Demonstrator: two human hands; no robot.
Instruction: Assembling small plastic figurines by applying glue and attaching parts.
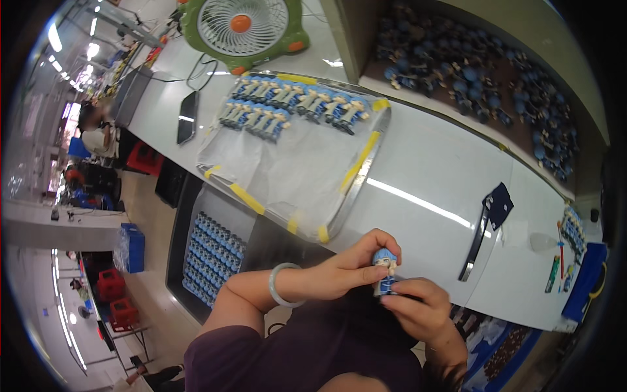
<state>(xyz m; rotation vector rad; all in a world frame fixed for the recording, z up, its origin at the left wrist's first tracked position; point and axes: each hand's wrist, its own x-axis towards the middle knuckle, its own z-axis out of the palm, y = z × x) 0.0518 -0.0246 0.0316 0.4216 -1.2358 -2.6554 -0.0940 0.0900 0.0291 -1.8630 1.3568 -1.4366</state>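
Observation:
Close to my body, a small figurine (384,262) with a light blue cap and blue-and-white clothing is held upright between both hands. My left hand (358,264), with a pale bangle at its wrist, is closed around the cap and upper side. Fingers of my right hand (418,306) pinch the lower part near the base. Ahead to the left lies a tray (375,147) lined with white film and yellow tape. Rows of similar figurines (261,121) lie on its far side.
A green fan (297,29) and a phone (187,117) are at the far left. Many blue-headed parts (477,91) fill the shelf bin at the far right. A dark strip (473,251) lies on the white table (418,170). Below left, a dark crate (176,261) holds more figurines.

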